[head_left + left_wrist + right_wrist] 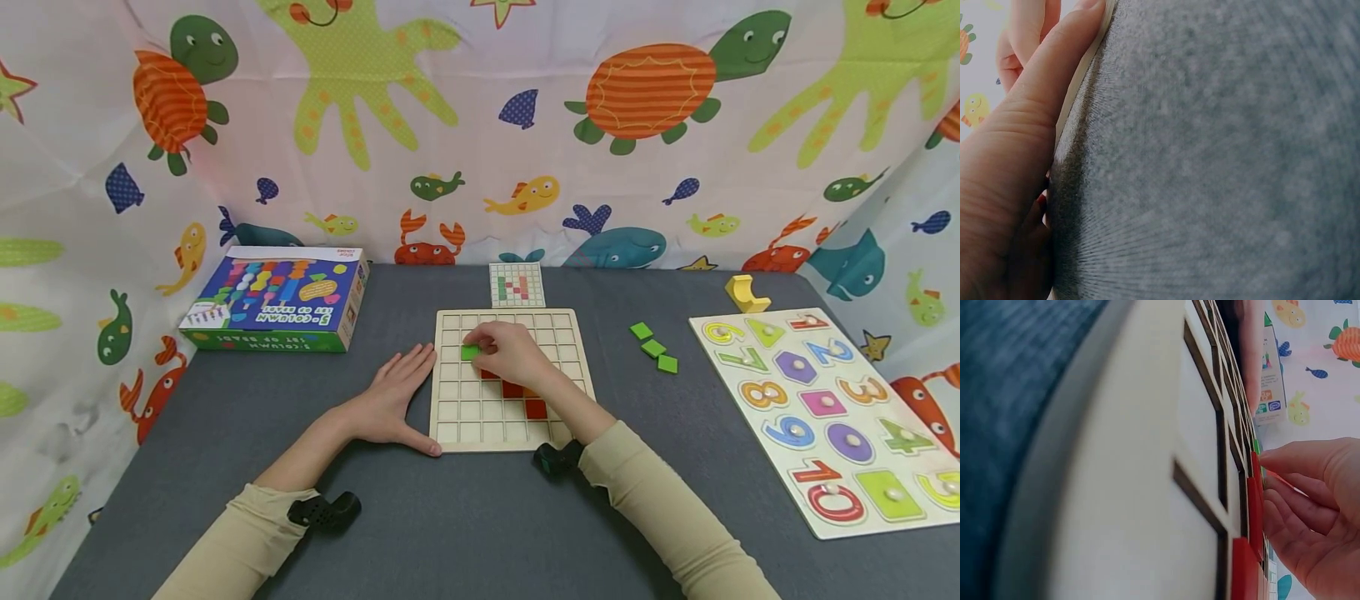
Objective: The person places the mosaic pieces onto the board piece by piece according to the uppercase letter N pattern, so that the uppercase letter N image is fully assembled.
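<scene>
A wooden grid board (456,417) lies on the table with red square tiles (536,409) set in a diagonal of its cells. My right hand (513,354) reaches over the board, thumb and fingertips pinching a green square tile (470,352) at a cell in the upper left. In the right wrist view, the fingertips (1266,456) meet that tile's edge beside the red ones; the hand hides part of the grid. My left hand (390,400) lies spread on the table, with its fingertips and thumb at the board's left edge.
Several loose green tiles (653,348) lie right of the board. Behind it stands a small pattern card (517,285). A blue bead-set box (273,300) sits back left. On the right are a number puzzle board (776,454) and a yellow curved piece (746,294).
</scene>
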`<state>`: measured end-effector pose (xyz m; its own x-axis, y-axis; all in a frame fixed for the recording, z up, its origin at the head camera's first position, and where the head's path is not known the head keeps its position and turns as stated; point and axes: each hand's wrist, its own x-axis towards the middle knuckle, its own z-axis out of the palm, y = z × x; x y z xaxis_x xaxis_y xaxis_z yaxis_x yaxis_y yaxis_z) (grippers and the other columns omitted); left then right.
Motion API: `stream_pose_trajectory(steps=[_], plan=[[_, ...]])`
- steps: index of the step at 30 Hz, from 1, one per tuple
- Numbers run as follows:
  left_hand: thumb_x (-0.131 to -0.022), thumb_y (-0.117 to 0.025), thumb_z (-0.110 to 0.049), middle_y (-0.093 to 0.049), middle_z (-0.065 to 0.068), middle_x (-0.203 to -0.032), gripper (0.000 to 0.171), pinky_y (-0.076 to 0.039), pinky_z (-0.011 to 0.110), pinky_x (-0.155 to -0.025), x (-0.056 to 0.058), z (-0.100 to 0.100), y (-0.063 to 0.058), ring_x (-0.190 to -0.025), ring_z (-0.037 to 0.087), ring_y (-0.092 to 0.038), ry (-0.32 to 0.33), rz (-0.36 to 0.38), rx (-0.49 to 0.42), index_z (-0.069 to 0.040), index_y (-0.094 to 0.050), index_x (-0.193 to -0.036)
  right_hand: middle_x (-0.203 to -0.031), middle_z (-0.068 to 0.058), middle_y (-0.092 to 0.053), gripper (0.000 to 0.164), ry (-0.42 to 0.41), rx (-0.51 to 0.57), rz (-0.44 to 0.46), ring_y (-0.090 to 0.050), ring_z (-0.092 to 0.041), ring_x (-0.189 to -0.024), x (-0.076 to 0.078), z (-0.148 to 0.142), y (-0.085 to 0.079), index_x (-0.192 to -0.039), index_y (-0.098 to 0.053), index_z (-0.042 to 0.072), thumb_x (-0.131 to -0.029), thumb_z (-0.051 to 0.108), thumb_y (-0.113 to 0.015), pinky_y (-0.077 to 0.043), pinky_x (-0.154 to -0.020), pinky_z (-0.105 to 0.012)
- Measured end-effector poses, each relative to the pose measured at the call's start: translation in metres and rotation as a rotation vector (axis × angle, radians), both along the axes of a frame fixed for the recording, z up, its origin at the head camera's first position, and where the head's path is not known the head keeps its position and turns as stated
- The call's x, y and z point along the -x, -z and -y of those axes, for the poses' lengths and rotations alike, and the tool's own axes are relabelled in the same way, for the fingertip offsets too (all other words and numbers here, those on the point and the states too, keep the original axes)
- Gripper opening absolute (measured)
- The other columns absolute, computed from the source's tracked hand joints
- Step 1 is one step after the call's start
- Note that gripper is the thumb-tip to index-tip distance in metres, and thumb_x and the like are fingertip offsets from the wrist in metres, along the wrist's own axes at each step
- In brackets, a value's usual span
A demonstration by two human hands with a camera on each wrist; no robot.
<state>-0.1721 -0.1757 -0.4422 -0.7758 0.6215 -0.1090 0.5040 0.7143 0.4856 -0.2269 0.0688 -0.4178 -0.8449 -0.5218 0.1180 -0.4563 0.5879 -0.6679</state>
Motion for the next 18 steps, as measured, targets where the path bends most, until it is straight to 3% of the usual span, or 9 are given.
stream_pose_trajectory(steps=[8, 18], plan=[[-0.065, -0.073, -0.075, 0.0, 0.011, -0.163, 0.135, 0.002, 0.051, -0.116, 0.0, 0.0, -0.001, -0.149, 0.026, 0.004, 0.001, -0.002, -0.003, -0.005, -0.004, -0.157, -0.107, -0.006, -0.07, 0.025, 0.068, 0.082, 0.08, -0.064, -0.021, -0.096, -0.003, -0.017, -0.002, -0.113, -0.071, 0.006, -0.089, 0.011, -0.07, -0.052, -0.087, -0.034], [-0.064, -0.074, -0.075, 0.0, 0.011, -0.163, 0.136, 0.003, 0.051, -0.116, -0.001, 0.0, 0.0, -0.149, 0.025, 0.005, 0.008, -0.013, -0.002, -0.005, -0.003, -0.157, -0.113, -0.008, -0.068, 0.027, 0.222, 0.072, 0.137, -0.062, -0.025, -0.102, -0.001, -0.073, -0.006, -0.118, -0.07, 0.009, -0.092, 0.018, -0.069, -0.052, -0.086, -0.041]])
